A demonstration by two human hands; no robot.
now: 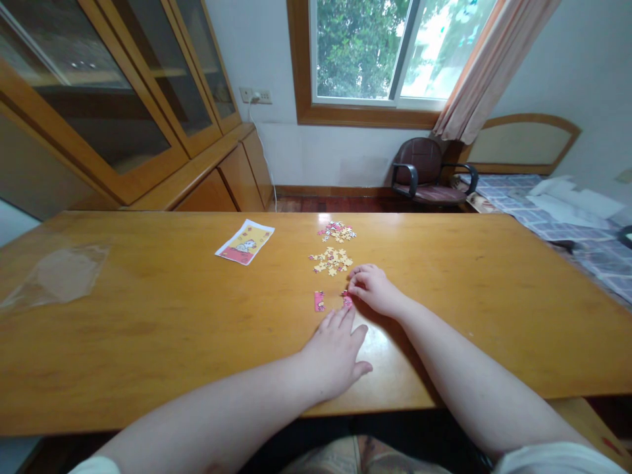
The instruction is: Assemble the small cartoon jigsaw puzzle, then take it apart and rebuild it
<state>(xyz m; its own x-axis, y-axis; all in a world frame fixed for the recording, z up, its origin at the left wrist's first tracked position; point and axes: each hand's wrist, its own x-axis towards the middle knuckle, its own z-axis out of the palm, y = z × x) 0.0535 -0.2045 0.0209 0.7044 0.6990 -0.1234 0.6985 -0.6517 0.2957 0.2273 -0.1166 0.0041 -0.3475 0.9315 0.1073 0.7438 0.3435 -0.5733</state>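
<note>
My left hand (333,352) lies low over the table with its fingers stretched out and thumb apart. Its fingertips touch the lower edge of a small pink group of jigsaw pieces (347,301). From the right, my right hand (376,289) reaches the upper side of that group, fingers curled and pinched on a jigsaw piece there, mostly hidden by the fingertips. Just to the left lies another joined pink puzzle section (318,302). Beyond the hands are a loose pile of mostly yellow pieces (332,261) and a farther pile of pink and yellow pieces (338,232).
A yellow and pink picture sheet (245,242) lies on the wooden table (172,316), left of the piles. A clear plastic bag (62,273) rests at the far left. Past the table stand a glass-door cabinet (148,131), an office chair (424,171) and a bed (553,210).
</note>
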